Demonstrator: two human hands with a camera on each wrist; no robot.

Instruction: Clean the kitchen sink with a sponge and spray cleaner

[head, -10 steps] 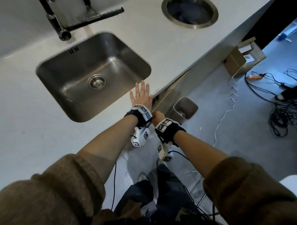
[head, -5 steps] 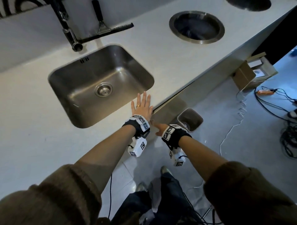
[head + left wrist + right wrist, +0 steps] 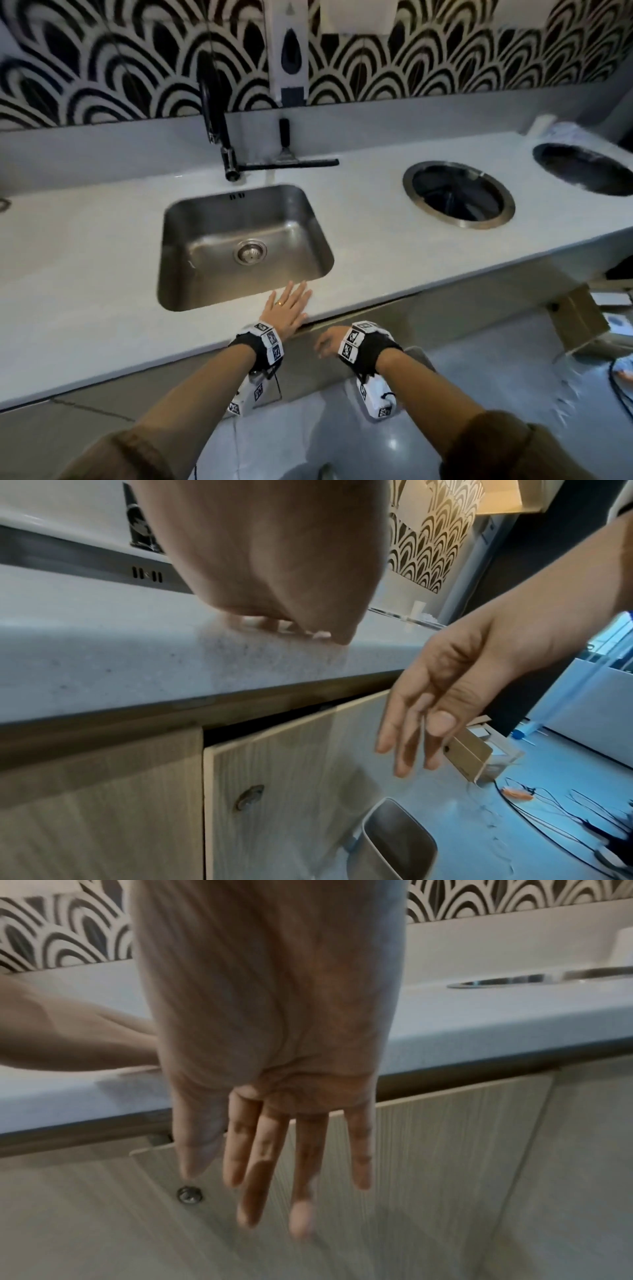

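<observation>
Neither a sponge nor a spray bottle shows in any view, and the inside of the cupboard behind the door (image 3: 274,777) stays dark through the thin gap at its top edge. In the left wrist view the palm hides most of the left fingers.

The left hand (image 3: 286,310) lies flat on the white bench (image 3: 85,257), fingers straight and together, tips just short of the front rim of the steel sink (image 3: 239,240). It holds nothing. The right hand (image 3: 330,341) hangs below the bench edge with fingers loose and spread, empty, in front of the slightly open door; it seems to hover just off the wood, though blur makes contact hard to judge.

Half a second ago the head camera looked steeply down; now it is raised, showing the patterned wall, the black tap (image 3: 219,137) and the soap dispenser (image 3: 289,51). The left hand has kept its place.
</observation>
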